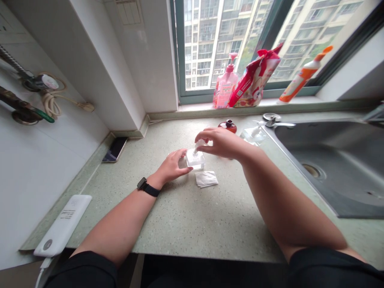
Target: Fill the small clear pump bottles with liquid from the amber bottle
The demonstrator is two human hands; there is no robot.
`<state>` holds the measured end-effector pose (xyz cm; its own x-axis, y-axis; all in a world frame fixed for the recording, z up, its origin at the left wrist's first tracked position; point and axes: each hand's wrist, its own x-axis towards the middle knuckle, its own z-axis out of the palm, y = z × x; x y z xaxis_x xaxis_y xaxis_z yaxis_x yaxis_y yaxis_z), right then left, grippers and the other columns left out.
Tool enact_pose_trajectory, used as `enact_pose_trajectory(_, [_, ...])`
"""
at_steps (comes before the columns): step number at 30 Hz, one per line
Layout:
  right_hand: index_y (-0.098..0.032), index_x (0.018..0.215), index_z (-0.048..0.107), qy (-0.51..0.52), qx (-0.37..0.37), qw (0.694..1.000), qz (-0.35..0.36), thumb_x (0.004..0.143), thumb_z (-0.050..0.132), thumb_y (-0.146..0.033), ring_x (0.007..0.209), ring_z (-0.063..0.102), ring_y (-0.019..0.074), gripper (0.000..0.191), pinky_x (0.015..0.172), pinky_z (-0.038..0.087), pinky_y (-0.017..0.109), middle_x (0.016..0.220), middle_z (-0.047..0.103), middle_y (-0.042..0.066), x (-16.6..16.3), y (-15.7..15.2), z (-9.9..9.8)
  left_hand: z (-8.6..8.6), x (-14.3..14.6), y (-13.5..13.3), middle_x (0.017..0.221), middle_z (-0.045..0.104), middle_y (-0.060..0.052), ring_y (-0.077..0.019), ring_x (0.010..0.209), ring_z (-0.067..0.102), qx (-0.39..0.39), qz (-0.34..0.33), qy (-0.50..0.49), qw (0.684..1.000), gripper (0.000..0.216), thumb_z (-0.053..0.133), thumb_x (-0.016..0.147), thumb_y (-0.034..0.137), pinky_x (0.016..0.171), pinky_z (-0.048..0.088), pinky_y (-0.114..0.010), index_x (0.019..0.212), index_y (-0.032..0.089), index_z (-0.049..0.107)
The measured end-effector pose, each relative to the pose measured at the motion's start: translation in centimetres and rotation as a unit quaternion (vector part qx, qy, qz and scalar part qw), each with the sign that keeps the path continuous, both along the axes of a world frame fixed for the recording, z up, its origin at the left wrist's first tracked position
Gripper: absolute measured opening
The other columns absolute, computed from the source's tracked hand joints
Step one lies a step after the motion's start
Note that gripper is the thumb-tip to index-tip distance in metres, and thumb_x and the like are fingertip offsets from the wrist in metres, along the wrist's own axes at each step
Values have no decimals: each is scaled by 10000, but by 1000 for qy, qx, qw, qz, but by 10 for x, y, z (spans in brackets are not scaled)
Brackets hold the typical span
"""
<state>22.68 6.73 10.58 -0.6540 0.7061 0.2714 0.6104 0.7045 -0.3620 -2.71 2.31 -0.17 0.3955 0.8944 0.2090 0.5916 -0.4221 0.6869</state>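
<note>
A clear, square pump bottle (196,157) stands on the speckled counter in front of me. My left hand (170,167) steadies it from the left, thumb at the near side and fingers at the far side. Above it, my right hand (220,143) pinches the whitish, translucent pump head (200,145); the fingers partly cover it. Just nearer to me lies a folded white tissue (206,179). Beyond my right hand sits an amber bottle (228,126) with an uncapped dark neck, partly hidden. A second clear pump bottle (253,135) is to the right, near the sink.
On the right is a steel sink (327,160) with a faucet handle (272,121). A pink pump bottle (225,89), a red refill pouch (256,80) and an orange-white bottle (301,80) line the windowsill. A phone (115,149) and a power bank (63,224) lie left.
</note>
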Motion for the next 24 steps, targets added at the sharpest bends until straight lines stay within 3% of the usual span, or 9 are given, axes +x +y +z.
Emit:
enact_pose_trajectory(8, [-276, 1219, 769, -13, -18, 1000, 9, 888, 787, -207, 1015, 736, 241, 338, 845, 529, 335, 1179, 798, 62, -13, -2, -12, 2, 0, 0, 1447, 669, -143, -352, 1258, 689, 2, -3, 5, 1000, 743, 797, 894, 568, 1157, 519, -563, 1516, 248, 545])
enact_pose_trajectory(18, [-227, 1191, 778, -62, -43, 997, 26, 908, 760, -156, 1072, 748, 252, 292, 880, 529, 338, 1181, 816, 71, -14, -2, -7, 2, 0, 0, 1424, 683, -131, -348, 1245, 695, 13, -11, -4, 1000, 735, 799, 898, 573, 1135, 536, -574, 1515, 269, 541])
enact_pose_trajectory(24, [-270, 1158, 809, -73, -39, 996, 39, 899, 740, -143, 1073, 748, 236, 296, 901, 529, 331, 1186, 824, 47, -14, -4, -4, -1, -1, 1, 1398, 695, -136, -363, 1264, 684, 22, -10, -5, 1000, 733, 792, 897, 598, 1126, 535, -578, 1502, 260, 553])
